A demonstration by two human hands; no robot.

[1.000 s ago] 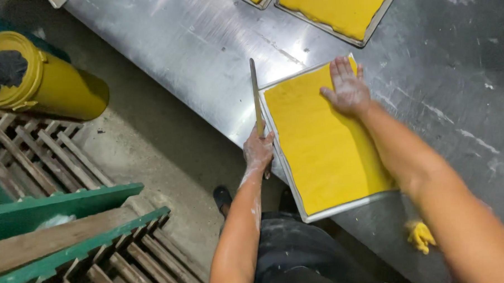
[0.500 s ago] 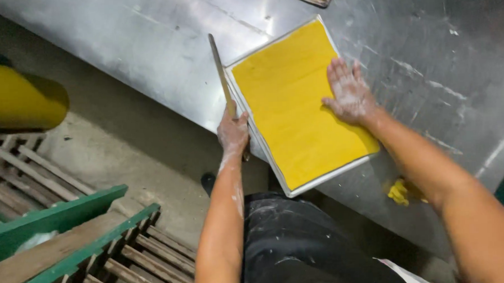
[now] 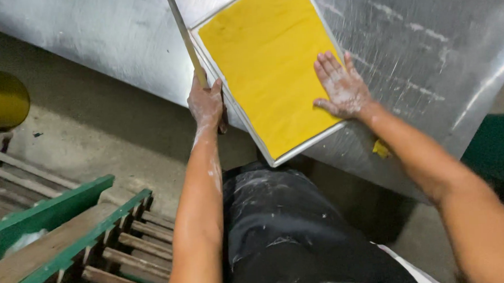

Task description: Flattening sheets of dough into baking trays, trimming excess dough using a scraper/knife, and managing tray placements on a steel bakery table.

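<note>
A rectangular metal tray (image 3: 297, 151) filled with a flat yellow slab (image 3: 266, 57) lies on the steel table (image 3: 108, 35), its near corner past the table's edge. My right hand (image 3: 342, 88), dusted white, presses flat on the slab's right side with fingers spread. My left hand (image 3: 206, 104) grips a long thin flat stick (image 3: 182, 32) that stands against the tray's left rim and runs up out of view.
A yellow drum (image 3: 2, 100) sits at the left on the concrete floor. Green-and-wood slatted racks (image 3: 59, 232) fill the lower left. A small yellow scrap (image 3: 381, 149) lies at the table's edge by my right forearm. Dark trousers are below.
The view has shifted so the tray sits higher and nearer. My right hand has slid from the tray's far corner down to its near right side. The left hand keeps hold of the stick.
</note>
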